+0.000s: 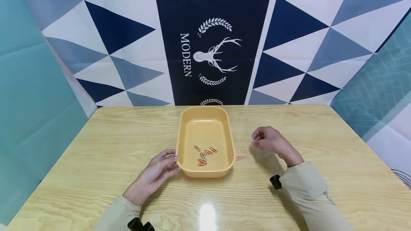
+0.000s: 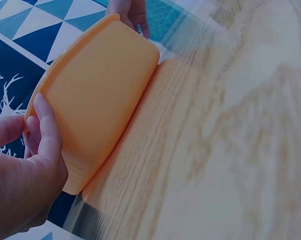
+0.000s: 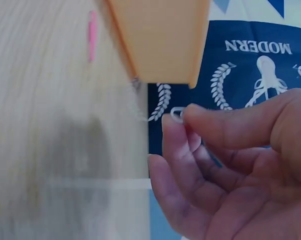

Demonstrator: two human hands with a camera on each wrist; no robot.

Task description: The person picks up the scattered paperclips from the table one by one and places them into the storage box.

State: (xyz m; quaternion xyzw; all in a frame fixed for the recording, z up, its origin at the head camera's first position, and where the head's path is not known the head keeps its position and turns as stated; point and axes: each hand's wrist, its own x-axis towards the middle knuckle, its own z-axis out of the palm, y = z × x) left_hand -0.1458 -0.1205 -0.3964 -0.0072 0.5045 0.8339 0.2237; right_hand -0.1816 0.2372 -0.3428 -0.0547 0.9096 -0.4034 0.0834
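A yellow-orange plastic tray stands on the wooden table, with several coloured paper clips lying in its near half. My left hand holds the tray's left rim, thumb and fingers on either side of the edge in the left wrist view. To the right of the tray, my right hand is raised over the table. Between its thumb and index finger it pinches a white paper clip, whose rounded end sticks out. A pink paper clip lies on the table just outside the tray's right wall.
The light wooden table ends at the back against a patterned cloth with blue and white triangles and a deer print. Teal cloth hangs on the left side. Dark wrist devices sit at both sleeves.
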